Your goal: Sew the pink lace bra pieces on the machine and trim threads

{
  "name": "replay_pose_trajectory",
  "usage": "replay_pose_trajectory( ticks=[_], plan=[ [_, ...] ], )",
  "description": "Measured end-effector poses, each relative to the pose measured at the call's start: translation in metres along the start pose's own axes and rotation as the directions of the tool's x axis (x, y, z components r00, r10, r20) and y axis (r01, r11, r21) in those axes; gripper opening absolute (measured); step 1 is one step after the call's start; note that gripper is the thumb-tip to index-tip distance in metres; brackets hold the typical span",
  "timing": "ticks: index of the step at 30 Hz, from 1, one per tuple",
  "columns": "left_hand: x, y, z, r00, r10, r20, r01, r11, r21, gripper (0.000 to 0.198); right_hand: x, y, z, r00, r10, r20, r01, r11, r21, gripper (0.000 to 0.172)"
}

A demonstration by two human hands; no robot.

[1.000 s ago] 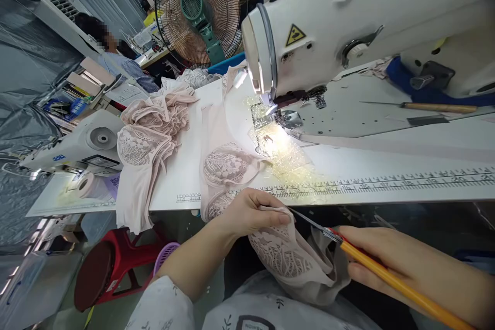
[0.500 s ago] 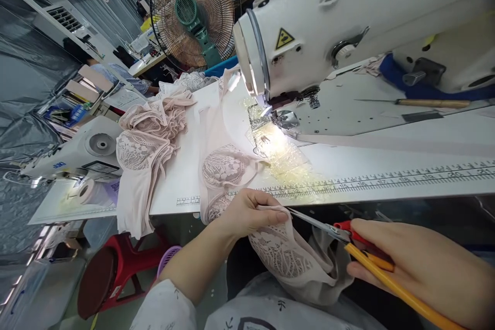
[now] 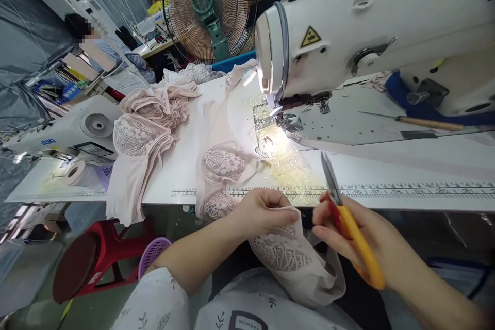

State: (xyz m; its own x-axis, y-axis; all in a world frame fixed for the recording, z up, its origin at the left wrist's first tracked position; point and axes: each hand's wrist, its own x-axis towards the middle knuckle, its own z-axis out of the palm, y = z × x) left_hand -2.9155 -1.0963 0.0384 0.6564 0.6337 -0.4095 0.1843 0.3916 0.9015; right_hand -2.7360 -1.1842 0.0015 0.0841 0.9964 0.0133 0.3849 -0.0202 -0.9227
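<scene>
My left hand point(image 3: 266, 214) is closed on the edge of a pale pink lace bra point(image 3: 284, 250), pinching it between thumb and fingers above my lap. The rest of the bra hangs down over my lap. In my right hand point(image 3: 359, 227) is a pair of scissors point(image 3: 350, 227) with orange and red handles. Their blades point up and away from the bra, and they look closed. Another lace bra point(image 3: 224, 162) lies on the white sewing table point(image 3: 181, 165), just beyond my left hand.
A large white sewing machine point(image 3: 320, 41) stands over the table at the right, its lamp lit. An awl point(image 3: 425, 122) rests on its bed. A pile of pink bras point(image 3: 139, 134) lies to the left. A fan point(image 3: 209, 10), a red stool point(image 3: 93, 258) and a co-worker point(image 3: 112, 54) are farther off.
The scissors have moved from the bra's edge up and left, turning from pointing at the fabric to pointing upward. My left hand keeps its hold on the bra. The view has shifted slightly.
</scene>
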Motion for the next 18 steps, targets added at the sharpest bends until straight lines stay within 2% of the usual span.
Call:
replay_pose_trajectory(
  ticks=[3, 10, 15, 18],
  plan=[
    [-0.003, 0.0, 0.005, 1.0, -0.002, 0.023, 0.001, 0.999, 0.053, 0.039, 0.011, -0.012, 0.008, 0.999, -0.001, 0.038, -0.004, 0.992, 0.123, 0.038],
    [-0.011, -0.003, 0.005, 0.996, 0.046, 0.082, -0.053, 0.995, 0.08, 0.037, 0.021, -0.032, 0.01, 0.993, 0.065, 0.101, -0.082, 0.981, 0.178, 0.033],
    [-0.016, -0.005, 0.0, 0.995, 0.03, 0.1, -0.032, 0.999, 0.019, 0.037, 0.011, -0.026, 0.008, 0.997, 0.051, 0.055, -0.061, 0.979, 0.195, 0.033],
    [-0.016, -0.009, -0.001, 0.996, 0.056, 0.073, -0.056, 0.998, -0.004, 0.038, 0.002, -0.018, 0.008, 0.995, 0.025, 0.099, -0.049, 0.965, 0.256, 0.034]
  ],
)
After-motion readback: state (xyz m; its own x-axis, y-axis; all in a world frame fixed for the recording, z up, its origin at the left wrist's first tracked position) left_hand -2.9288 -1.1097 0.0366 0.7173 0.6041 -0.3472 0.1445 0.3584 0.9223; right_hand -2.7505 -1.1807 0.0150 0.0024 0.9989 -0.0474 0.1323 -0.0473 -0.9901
